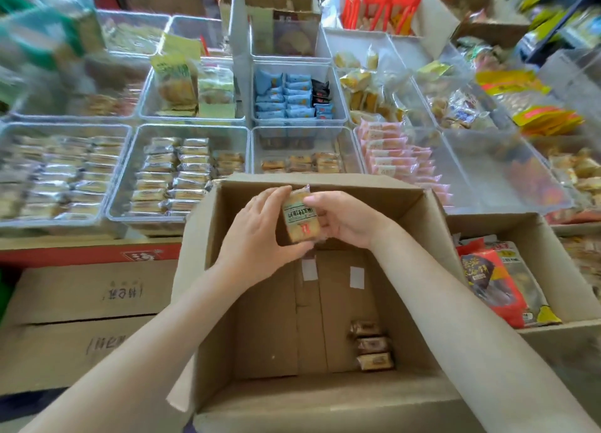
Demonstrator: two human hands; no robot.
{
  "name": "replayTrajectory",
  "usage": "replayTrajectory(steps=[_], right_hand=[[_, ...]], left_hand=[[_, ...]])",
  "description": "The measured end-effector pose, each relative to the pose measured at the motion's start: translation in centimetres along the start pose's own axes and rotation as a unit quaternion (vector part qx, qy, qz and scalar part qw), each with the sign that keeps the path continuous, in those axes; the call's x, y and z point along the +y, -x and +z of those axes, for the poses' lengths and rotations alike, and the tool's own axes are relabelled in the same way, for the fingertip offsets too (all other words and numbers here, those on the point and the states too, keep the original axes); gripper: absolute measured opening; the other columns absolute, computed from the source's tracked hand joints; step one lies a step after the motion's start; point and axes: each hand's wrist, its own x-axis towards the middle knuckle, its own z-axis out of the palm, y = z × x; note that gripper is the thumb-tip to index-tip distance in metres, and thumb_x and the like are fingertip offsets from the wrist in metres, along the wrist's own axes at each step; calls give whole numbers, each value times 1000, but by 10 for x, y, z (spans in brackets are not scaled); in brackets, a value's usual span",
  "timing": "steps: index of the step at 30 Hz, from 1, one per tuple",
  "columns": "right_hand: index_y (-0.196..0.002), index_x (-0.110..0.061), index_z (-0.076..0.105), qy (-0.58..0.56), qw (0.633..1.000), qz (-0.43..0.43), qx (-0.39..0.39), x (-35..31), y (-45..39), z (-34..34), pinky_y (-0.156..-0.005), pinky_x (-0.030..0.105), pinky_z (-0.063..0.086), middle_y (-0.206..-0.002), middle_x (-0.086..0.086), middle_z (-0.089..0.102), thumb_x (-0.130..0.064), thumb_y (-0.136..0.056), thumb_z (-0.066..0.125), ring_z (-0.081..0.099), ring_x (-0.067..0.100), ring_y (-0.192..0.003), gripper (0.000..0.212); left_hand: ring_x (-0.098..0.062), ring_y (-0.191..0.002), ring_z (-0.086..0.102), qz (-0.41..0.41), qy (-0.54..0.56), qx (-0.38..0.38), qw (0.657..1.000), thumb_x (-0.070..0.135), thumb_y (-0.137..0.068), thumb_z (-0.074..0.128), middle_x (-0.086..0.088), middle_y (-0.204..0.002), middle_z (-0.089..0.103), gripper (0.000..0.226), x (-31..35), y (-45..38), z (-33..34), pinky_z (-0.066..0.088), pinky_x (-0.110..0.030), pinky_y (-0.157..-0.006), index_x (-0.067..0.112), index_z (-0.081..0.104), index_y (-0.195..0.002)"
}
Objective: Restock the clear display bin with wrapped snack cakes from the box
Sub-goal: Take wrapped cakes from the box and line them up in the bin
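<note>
Both hands over the open box (325,397) — left hand (257,234) and right hand (344,218) each grip one stack of wrapped snack cakes (300,218), fingers curled round it. Three cakes (372,344) lie on the box floor (right side). Clear bin (304,133) just beyond, partly filled.

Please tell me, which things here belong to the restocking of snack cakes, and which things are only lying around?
Belong to the job:
- snack cakes held by left hand and right hand
- open box
- three loose cakes on its floor
- clear bin, partly filled, behind the box

Lying about:
- blue packets
- pink packets
- red bag in the neighbouring carton
</note>
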Motion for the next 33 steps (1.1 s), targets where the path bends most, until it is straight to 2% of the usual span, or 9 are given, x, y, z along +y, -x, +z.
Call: replayTrajectory(steps=[4,7,9,12,14,18,23,29,33], right_hand=[[-134,-5,56,18,999,-44,26,-34,-25,36,-102,50,51,-126,17,67,-22,-101,59,65,30,-118,38],[-128,-7,60,20,992,-84,92,-64,-61,58,-89,42,58,-118,10,72,-17,-98,62,70,27,-109,32],[-122,-9,62,22,984,-105,143,-83,-93,71,-78,34,61,-113,7,74,-12,-95,66,72,26,-103,28],[-117,-17,63,117,965,-108,207,-102,-146,83,-81,34,61,-112,6,74,-10,-92,70,72,23,-102,27],[-117,-21,63,234,944,-83,219,-106,-187,88,-90,39,59,-112,5,72,-11,-91,73,70,21,-103,30],[-117,-23,65,519,836,10,177,-89,-268,94,-87,33,53,-106,-2,68,-20,-89,72,64,18,-98,30],[-109,-23,58,706,685,124,133,-54,-328,85,-69,31,47,-103,1,64,-18,-92,66,60,21,-88,19],[-127,-19,61,698,691,176,57,-36,-354,89,-79,30,47,-118,3,65,-17,-91,70,61,23,-105,37],[-148,-20,46,684,682,260,-8,-29,-362,86,-107,38,41,-146,5,52,-23,-102,55,50,26,-133,47]], left_hand=[[-26,-132,50,35,-47,71,996,57,-81,74,-6,-148,51,90,-36,-23,-34,46,-47,-109,18,38,-153],[-25,-143,37,26,18,98,995,61,-80,72,-11,-157,42,100,-84,-40,-50,27,-42,-118,12,31,-157],[-23,-147,31,-58,85,98,990,59,-90,63,-9,-162,35,91,-129,-47,-58,24,-39,-119,14,25,-160],[-24,-151,27,-193,59,41,979,45,-102,52,-9,-164,32,72,-228,-49,-53,25,-42,-122,13,26,-160],[-24,-155,18,-193,-29,-50,980,43,-101,52,-9,-167,24,73,-282,-50,-41,19,-41,-125,12,25,-160],[-21,-157,-8,-120,-116,-179,970,54,-103,35,0,-171,-1,72,-319,-58,-16,5,-48,-127,23,10,-163],[-23,-157,-11,-111,-132,-194,966,55,-103,20,-1,-170,-11,69,-323,-61,-11,0,-53,-126,23,6,-163],[-26,-157,-10,-113,-128,-194,966,54,-104,17,-5,-170,-10,69,-324,-62,-11,2,-55,-126,20,5,-163],[-27,-157,-9,-114,-123,-203,965,53,-104,17,-6,-170,-8,70,-325,-62,-10,2,-55,-126,19,6,-163]])
